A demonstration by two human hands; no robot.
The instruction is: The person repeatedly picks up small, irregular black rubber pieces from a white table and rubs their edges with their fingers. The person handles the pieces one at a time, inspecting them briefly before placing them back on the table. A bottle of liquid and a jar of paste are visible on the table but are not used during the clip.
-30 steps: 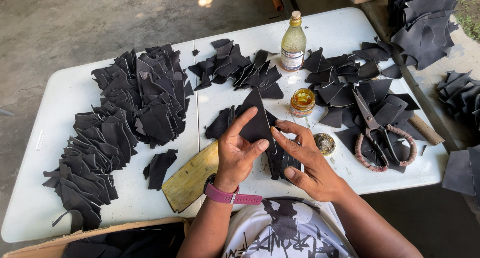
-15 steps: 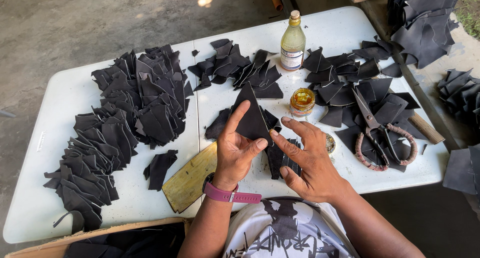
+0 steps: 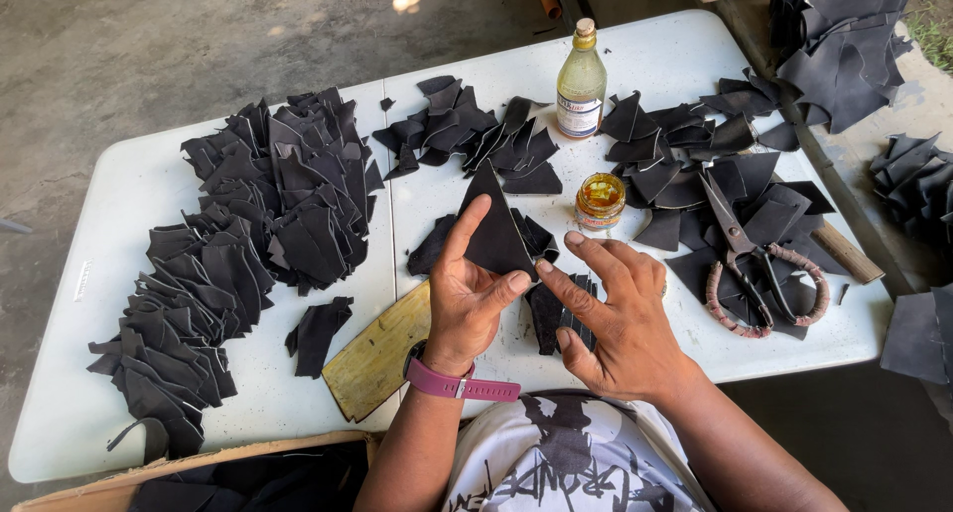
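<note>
Black leather piece [image 3: 493,232], triangular, held upright above the white tabletop [image 3: 129,185]: left hand [image 3: 467,294] pinches it between thumb and forefinger; right hand [image 3: 615,314] touches its lower corner with a fingertip, fingers loosely spread. Nearby: scissors [image 3: 754,264], small glue jar [image 3: 600,201], glass bottle [image 3: 581,80], wooden board [image 3: 382,353], heaped black offcuts [image 3: 268,204].

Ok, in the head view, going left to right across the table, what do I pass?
Big heap of black leather pieces → yellow wooden board → left hand holding a triangular black piece → right hand → small amber jar → large scissors.
</note>
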